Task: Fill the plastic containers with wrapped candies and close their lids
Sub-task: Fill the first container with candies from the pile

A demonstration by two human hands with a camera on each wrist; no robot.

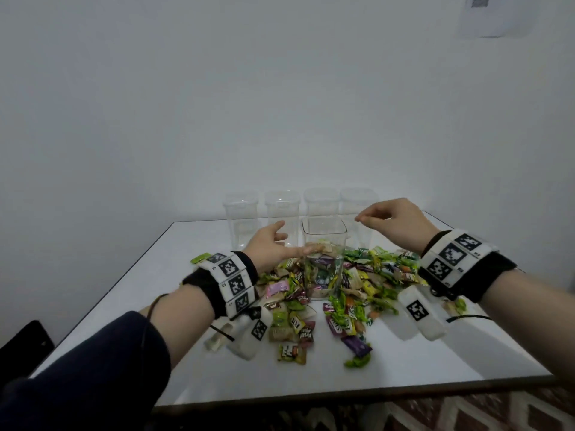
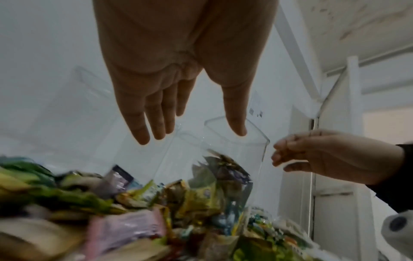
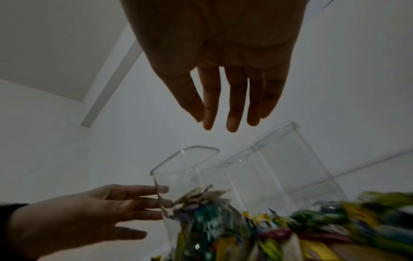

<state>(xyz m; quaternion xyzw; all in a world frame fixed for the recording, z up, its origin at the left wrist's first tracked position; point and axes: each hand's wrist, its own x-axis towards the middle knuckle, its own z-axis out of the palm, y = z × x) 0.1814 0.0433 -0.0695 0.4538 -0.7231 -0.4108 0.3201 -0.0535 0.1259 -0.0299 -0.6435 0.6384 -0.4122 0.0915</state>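
Near the middle of the table [image 1: 404,368], the left hand [image 1: 270,244] is held out flat beside the open container [image 1: 323,262]. Its fingers [image 3: 143,201] are kept straight and are seen at the left wall of the container, about where the top candies lie. Whether they touch the wall cannot be told. Nothing is gripped by this hand.

Up and to the right of the container's rim, the right hand [image 1: 392,222] is held in the air. Its fingers [image 2: 288,151] are loosely bent, with the tips close together. Nothing is seen between them.

The open container is a clear, tall box with no lid on it. It is filled a little more than halfway with wrapped candies [image 1: 320,269].

Around the container a big pile of loose candies [image 1: 367,284] is spread on the table, to the left, to the right and toward the near edge. Green, yellow, purple and pink wrappers are seen.

Along the far edge, four more clear containers [image 1: 281,219] are stood in a row. Lids are seen on their tops, and no candies are seen inside.

Marked bands [image 1: 233,281] are worn on both wrists.
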